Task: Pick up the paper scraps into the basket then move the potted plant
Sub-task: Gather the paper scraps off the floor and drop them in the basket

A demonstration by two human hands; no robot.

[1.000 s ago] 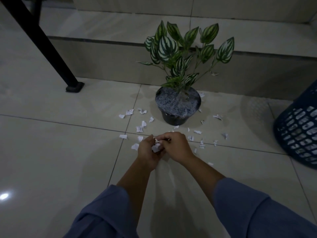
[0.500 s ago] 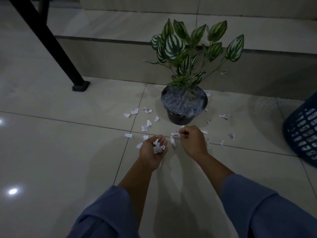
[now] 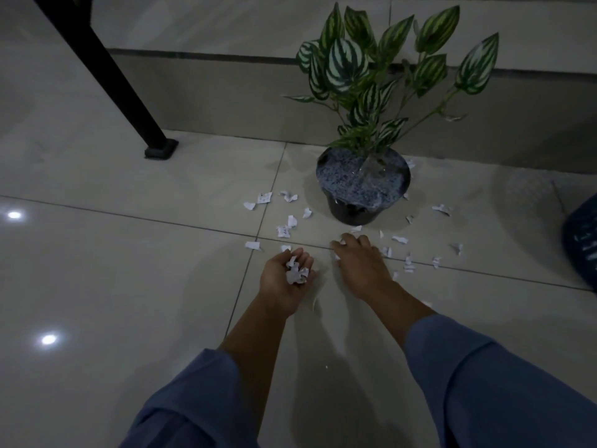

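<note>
My left hand (image 3: 286, 279) lies palm up, fingers cupped round one small clump of paper scraps (image 3: 295, 273), while my right hand (image 3: 358, 263) is palm down, fingers spread on the floor tile (image 3: 129, 286) among loose scraps (image 3: 283, 231). I count eight scraps left of the one potted plant (image 3: 363, 189) and about a dozen to its right. One dark basket (image 3: 581, 244) shows at the right edge, well apart, and one black leg (image 3: 97, 66) stands far left.

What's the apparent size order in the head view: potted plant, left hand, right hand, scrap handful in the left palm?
1. potted plant, largest though farthest from the camera.
2. right hand and left hand: they look alike, so not ranked.
3. scrap handful, smallest.
</note>
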